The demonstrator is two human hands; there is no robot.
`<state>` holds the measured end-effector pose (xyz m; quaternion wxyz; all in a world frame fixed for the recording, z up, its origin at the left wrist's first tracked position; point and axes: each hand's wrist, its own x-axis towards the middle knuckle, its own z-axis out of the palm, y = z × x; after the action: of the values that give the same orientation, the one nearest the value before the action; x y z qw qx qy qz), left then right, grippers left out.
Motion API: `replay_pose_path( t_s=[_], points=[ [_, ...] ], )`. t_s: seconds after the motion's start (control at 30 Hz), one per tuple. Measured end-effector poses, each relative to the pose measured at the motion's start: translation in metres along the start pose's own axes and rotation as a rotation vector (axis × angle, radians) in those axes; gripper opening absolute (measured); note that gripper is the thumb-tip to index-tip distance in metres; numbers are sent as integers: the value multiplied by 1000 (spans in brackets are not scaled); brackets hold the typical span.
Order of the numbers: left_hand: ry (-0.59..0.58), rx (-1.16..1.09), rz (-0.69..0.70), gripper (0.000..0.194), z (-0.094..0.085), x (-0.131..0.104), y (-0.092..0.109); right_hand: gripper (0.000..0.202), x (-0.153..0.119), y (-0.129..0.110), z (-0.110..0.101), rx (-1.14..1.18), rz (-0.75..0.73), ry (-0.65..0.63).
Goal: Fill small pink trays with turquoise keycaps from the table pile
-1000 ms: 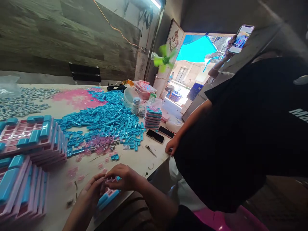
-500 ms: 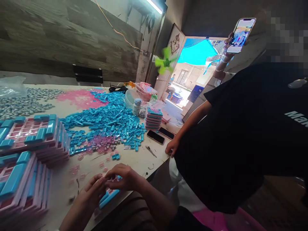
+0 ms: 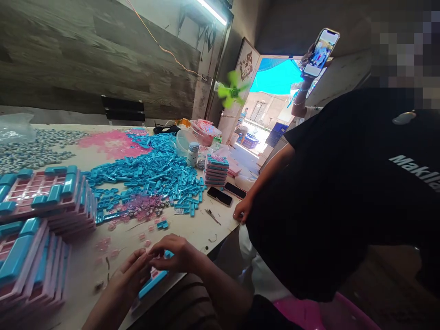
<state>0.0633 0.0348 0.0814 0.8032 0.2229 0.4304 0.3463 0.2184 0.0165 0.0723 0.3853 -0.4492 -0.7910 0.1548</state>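
Note:
My left hand [image 3: 132, 270] and my right hand [image 3: 173, 252] meet at their fingertips near the front edge of the table. The fingers of both are closed in a pinch, and whatever lies between them is too small or hidden to make out. Beneath them is a pink tray with blue pieces [image 3: 153, 283], partly covered by the hands. Just beyond, small clear pink pieces [image 3: 147, 243] and one blue piece [image 3: 162, 224] lie scattered on the white table [image 3: 192, 233].
Stacks of pink and blue trays [image 3: 51, 195] stand at left. Behind are a heap of blue pieces [image 3: 154, 165], a pink pile [image 3: 113, 143], two phones [image 3: 220, 196], tweezers [image 3: 213, 216] and a bottle [image 3: 193, 156]. At right a person in black [image 3: 326, 192] leans a hand on the table edge.
My hands keep the same pinch over the tray. The view has shifted slightly. The raised phone at upper right has moved left, and the person in black has shifted a little.

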Motion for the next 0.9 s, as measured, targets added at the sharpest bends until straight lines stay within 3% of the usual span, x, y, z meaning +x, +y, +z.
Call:
replay_pose_path(
  t_s=[0.27,0.43,0.6,0.77,0.9],
  points=[
    [12,83,14,38,0,-5,0,24,-4,-4,-4,14,-3,15],
    [5,72,18,48,-3,0,-7,26,-8,-3,-2,32,-24,69],
    [-7,194,217,47,-14,7,-15,27,-9,1,6,91,0,50],
    [97,371,318,46,-25,0,-10,26,-10,6,21,191,46,39],
    [267,528,456,32,-37,-13,-7,23,-18,6,20,132,139,58]
  ],
)
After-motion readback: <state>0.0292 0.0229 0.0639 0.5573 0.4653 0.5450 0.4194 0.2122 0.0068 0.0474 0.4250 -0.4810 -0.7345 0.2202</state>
